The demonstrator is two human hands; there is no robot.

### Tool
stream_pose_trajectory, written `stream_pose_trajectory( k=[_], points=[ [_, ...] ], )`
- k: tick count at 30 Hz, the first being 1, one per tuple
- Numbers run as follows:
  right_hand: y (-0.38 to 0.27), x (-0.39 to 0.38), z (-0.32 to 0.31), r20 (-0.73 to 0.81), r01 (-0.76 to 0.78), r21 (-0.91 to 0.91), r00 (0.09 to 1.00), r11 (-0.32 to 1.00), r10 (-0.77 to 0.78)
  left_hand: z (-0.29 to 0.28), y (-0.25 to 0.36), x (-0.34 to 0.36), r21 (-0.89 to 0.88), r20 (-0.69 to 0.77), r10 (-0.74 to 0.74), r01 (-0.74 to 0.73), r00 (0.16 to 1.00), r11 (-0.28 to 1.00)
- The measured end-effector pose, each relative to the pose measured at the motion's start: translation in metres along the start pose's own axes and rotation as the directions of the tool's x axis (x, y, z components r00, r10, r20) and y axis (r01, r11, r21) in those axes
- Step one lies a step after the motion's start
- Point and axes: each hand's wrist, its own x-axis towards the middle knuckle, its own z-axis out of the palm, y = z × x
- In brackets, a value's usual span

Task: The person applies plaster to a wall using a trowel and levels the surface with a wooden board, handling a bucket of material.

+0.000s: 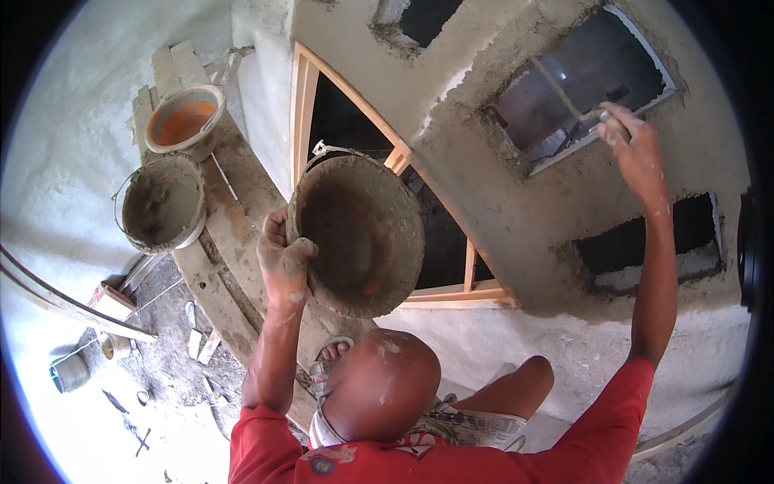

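My left hand [284, 256] is closed on the rim of a mortar-caked bucket [355, 234], the thumb lying over the edge. The bucket tilts so that its dark inside shows, with a little grey residue and orange patches. Its wire handle rests at the far rim. Up at the right, my right hand [633, 149] is closed round the grip of a trowel [560, 93], seen edge-on as a thin strip. The trowel is in front of a rough-edged opening [528, 165] in the grey plastered wall [508, 218]. Whether it touches the wall, I cannot tell.
Wooden planks [214, 298] run below me, bearing a bucket of grey mortar [164, 202] and an orange-lined tub [184, 121]. A wooden frame [363, 109] edges a dark gap beside the wall. Down on the littered floor stands a dark bucket [70, 373].
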Motion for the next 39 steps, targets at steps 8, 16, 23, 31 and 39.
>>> stream_pose_trajectory(
  k=[8, 16, 23, 31, 39],
  points=[
    [-0.077, -0.093, 0.078, 0.557, 0.387, -0.085, 0.783, 0.918, -0.278, 0.04, -0.004, -0.001, 0.07, 0.119, 0.031, -0.04, 0.992, 0.997],
    [-0.1, -0.123, 0.15, 0.692, 0.534, -0.071, 0.635, 0.843, -0.344, 0.085, 0.004, -0.005, 0.135, 0.238, 0.083, -0.118, 0.968, 0.984],
    [-0.08, -0.159, 0.184, 0.452, 0.298, 0.262, 0.803, 0.918, -0.39, 0.081, 0.008, -0.006, 0.115, 0.214, 0.013, -0.038, 0.977, 0.993],
    [-0.062, -0.167, 0.179, 0.319, 0.082, 0.434, 0.918, 0.897, -0.238, 0.067, 0.022, -0.001, 0.065, 0.174, 0.056, -0.068, 0.983, 0.996],
    [-0.083, -0.112, 0.085, 0.392, 0.03, 0.331, 0.905, 0.943, -0.167, 0.037, 0.013, 0.004, -0.021, 0.078, 0.071, -0.07, 0.994, 0.997]
  ],
)
